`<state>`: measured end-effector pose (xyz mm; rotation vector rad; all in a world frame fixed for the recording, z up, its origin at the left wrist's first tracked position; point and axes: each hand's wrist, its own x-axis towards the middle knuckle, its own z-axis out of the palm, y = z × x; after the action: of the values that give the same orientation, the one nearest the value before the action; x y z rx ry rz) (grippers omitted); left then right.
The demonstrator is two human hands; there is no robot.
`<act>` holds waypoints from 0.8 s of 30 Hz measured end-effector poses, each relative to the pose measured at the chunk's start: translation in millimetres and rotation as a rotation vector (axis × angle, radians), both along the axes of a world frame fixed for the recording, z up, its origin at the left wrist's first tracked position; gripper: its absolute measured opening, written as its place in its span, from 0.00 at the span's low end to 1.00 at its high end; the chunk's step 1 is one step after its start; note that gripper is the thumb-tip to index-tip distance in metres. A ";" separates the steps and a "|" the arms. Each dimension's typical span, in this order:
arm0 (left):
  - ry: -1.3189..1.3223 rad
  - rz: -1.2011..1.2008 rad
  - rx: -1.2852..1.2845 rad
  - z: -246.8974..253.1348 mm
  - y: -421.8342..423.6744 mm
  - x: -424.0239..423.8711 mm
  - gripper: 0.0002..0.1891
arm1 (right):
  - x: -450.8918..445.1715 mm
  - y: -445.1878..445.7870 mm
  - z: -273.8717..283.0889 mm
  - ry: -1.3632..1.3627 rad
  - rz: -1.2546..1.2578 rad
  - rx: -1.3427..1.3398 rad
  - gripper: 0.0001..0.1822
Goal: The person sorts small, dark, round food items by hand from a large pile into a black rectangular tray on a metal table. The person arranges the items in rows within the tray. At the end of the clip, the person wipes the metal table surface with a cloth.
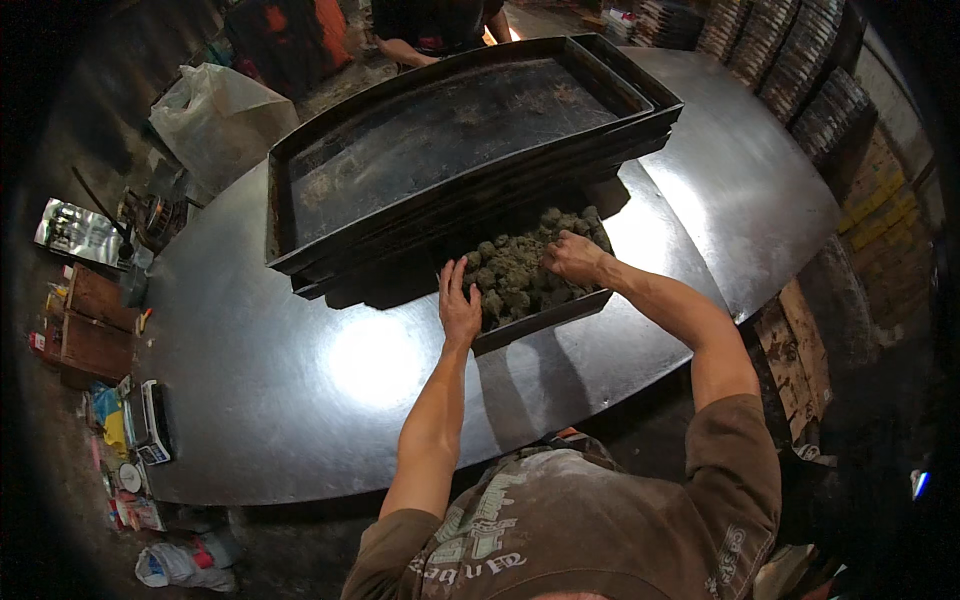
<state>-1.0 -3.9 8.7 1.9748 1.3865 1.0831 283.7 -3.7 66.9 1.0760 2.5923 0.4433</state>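
Observation:
A dark metal tray [545, 322] holds a heap of greenish-brown lumps [517, 274]. Its far part lies in shadow beneath a stack of large black metal trays [450, 135]. My left hand [459, 304] rests at the tray's left edge, fingers apart and pointing away from me, with nothing seen in it. On the right side of the heap is my right hand [576, 259], its fingers curled down against the lumps. Whether it grips one is hidden by the hand.
The trays stand on a shiny metal table [262, 405]. A digital scale [150, 424] sits at its left edge. Behind the table are a plastic bag [221, 120] and another person [427, 26]. More stacked trays [784, 52] stand at the back right.

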 end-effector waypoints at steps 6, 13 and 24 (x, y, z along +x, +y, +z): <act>0.013 0.009 -0.021 1.7 2.7 0.6 0.28 | 0.8 15.7 12.0 0.229 -0.120 -0.071 0.07; 0.004 0.012 -0.026 4.7 -0.1 1.2 0.28 | 2.2 12.8 46.1 1.836 -0.793 -0.469 0.24; 0.043 -0.001 -0.006 8.0 -2.5 2.8 0.28 | -37.9 32.2 16.3 2.948 -1.150 -0.922 0.18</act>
<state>1.8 -6.3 16.7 2.0048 1.4085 1.0404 245.8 28.6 83.2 -0.8625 0.0528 1.4704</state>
